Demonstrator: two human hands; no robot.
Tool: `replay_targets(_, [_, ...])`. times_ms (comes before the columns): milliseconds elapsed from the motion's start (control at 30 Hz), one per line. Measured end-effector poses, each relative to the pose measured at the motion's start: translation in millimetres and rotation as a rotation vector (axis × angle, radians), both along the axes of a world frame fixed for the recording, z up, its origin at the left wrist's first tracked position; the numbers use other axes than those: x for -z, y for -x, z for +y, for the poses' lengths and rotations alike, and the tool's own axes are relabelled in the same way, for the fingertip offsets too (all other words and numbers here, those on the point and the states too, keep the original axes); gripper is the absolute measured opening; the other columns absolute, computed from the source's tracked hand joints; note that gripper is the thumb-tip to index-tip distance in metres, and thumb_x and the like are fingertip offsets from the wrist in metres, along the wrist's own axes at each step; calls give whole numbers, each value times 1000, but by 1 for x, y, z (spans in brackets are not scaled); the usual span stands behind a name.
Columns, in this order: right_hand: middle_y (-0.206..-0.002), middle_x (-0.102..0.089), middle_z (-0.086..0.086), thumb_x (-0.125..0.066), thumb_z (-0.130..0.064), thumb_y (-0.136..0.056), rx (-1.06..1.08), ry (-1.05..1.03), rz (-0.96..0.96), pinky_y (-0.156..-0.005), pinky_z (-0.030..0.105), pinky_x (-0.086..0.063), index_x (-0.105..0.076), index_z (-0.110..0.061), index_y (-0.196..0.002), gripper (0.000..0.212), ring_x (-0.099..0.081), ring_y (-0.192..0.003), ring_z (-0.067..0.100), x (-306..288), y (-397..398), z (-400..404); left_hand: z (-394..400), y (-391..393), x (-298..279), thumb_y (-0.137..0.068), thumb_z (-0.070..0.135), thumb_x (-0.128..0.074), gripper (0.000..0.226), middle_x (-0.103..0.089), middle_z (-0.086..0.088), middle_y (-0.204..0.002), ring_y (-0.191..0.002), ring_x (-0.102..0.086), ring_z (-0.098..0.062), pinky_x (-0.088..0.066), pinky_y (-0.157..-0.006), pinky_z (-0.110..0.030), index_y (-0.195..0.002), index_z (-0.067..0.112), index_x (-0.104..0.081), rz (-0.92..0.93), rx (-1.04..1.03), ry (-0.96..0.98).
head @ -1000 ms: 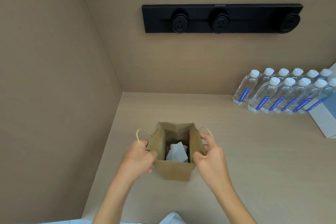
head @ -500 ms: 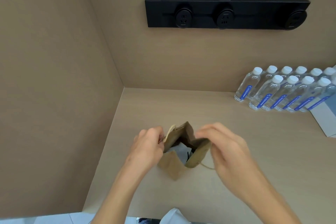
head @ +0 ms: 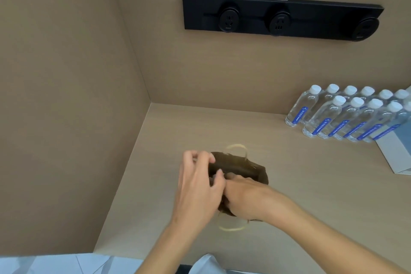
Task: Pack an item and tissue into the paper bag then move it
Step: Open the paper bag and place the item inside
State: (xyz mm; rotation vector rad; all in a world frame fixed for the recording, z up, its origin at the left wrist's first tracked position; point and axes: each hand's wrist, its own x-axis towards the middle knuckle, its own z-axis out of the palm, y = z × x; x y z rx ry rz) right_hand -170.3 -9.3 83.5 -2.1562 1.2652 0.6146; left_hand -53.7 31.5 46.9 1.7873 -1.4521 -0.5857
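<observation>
The small brown paper bag [head: 242, 168] sits on the beige tabletop [head: 300, 173], its top pressed closed. One tan handle loop [head: 238, 148] sticks up behind it and another [head: 232, 228] lies in front. My left hand [head: 198, 184] pinches the bag's left top edge. My right hand [head: 246, 196] lies across the bag's front and grips its folded rim. The tissue and the item are hidden inside.
Several clear water bottles [head: 347, 115] with blue labels stand in two rows at the back right. A white box [head: 398, 155] lies at the right edge. A black socket strip [head: 282, 18] hangs on the back wall. A side wall [head: 66, 107] closes the left.
The bag's mouth was open with white tissue showing. Both hands have since pushed the sides together and folded the top shut, so the tissue no longer shows.
</observation>
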Motion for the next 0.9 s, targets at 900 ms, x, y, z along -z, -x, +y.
replay_targets(900, [-80,-54,7,-44,-27,-96,388,-535,212,-50,27,-43,-52,-9,-87,22,-47,-57,17,101,-5,-19,28,0,8,-71,-6,-44,84,-32,10,-153,-129,-47,-22,-34,-95,-21,-145,32,-33,-80,311,-343])
